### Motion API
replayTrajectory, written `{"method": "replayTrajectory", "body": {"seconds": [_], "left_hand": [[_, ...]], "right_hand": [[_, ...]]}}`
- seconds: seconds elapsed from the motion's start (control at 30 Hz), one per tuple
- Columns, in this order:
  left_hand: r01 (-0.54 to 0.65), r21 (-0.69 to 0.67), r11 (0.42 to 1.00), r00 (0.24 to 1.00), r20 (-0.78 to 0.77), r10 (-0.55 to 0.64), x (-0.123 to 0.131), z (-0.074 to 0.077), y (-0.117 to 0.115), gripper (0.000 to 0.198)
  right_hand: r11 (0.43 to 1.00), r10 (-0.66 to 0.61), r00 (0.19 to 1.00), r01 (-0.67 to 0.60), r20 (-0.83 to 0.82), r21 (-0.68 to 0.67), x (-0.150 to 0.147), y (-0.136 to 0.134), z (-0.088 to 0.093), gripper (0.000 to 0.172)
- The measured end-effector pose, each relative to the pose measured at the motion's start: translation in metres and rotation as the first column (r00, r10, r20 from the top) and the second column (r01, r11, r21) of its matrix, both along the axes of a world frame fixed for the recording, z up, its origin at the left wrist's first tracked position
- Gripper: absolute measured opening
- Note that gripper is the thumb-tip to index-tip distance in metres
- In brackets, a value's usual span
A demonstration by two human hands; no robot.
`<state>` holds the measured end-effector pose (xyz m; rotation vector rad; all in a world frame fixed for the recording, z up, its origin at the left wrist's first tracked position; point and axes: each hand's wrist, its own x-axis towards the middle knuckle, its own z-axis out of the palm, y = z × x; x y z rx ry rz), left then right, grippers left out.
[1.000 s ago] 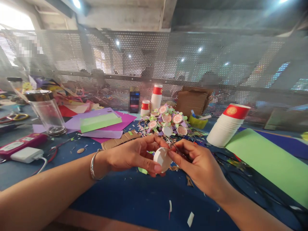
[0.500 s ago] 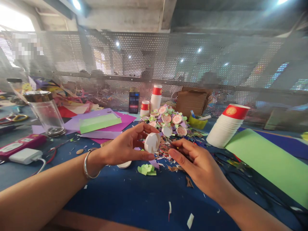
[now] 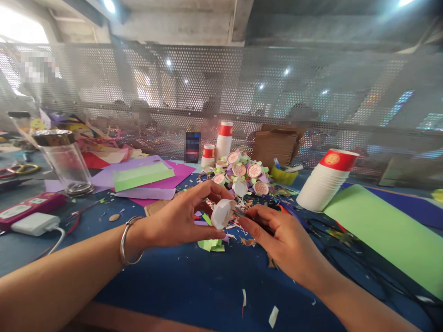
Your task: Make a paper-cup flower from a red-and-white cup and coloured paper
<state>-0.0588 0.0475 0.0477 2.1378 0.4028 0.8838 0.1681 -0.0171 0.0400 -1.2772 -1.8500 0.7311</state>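
Note:
My left hand (image 3: 194, 212) is closed on a cut-off white paper cup base (image 3: 221, 215), pinched between thumb and fingers, its short rim notched and facing right. My right hand (image 3: 277, 228) is closed around scissors (image 3: 239, 212). Their metal tips touch or nearly touch the cup base's rim; most of the scissors is hidden by my fingers, with a bit of orange handle showing behind. Light green paper pieces (image 3: 212, 244) lie just below my left hand. Beyond both hands rises a heap of round discs (image 3: 240, 170) with green and purple paper edges.
At right, a leaning stack of paper cups (image 3: 323, 182) stands by a green sheet (image 3: 384, 235) and black cables. A glass jar (image 3: 69, 163), power bank (image 3: 31, 210) and purple paper (image 3: 145, 173) lie left. A phone (image 3: 192, 147) stands at the back near a cardboard box (image 3: 277, 145).
My right hand has brought the scissors' tips to the cup base. My left hand has tilted the base toward the right and lowered it slightly.

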Motion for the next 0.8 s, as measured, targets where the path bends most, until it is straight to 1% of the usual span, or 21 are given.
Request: {"method": "replayTrajectory", "body": {"seconds": [0.17,0.37,0.5,0.63,0.73,0.8], "left_hand": [[-0.024,0.126,0.992,1.000,-0.008,0.025,0.0011,-0.0020,-0.0001,0.053],[-0.036,0.254,0.967,0.999,-0.001,0.038,0.0020,-0.0018,-0.0023,0.048],[-0.057,0.382,0.922,0.998,0.011,0.057,0.0027,-0.0001,-0.0042,0.044],[-0.046,0.502,0.864,0.999,0.012,0.046,0.0033,0.0029,-0.0054,0.047],[-0.039,0.543,0.839,0.999,-0.007,0.050,0.0031,0.0057,-0.0060,0.051],[-0.045,0.539,0.841,0.998,-0.005,0.057,0.0027,0.0065,-0.0061,0.053]], "right_hand": [[1.000,-0.003,1.000,0.003,0.003,-0.010,0.0002,0.0008,-0.0005,0.030],[1.000,-0.004,1.000,0.003,0.026,0.018,-0.0001,-0.0011,0.0021,0.032],[1.000,0.007,1.000,-0.008,0.022,0.024,-0.0003,-0.0021,0.0043,0.033],[1.000,0.008,0.999,-0.009,0.037,0.025,0.0016,-0.0026,0.0038,0.035],[1.000,0.011,1.000,-0.012,0.026,0.028,0.0020,-0.0025,0.0028,0.036],[1.000,0.016,1.000,-0.016,0.009,0.022,0.0018,-0.0022,0.0025,0.035]]}}
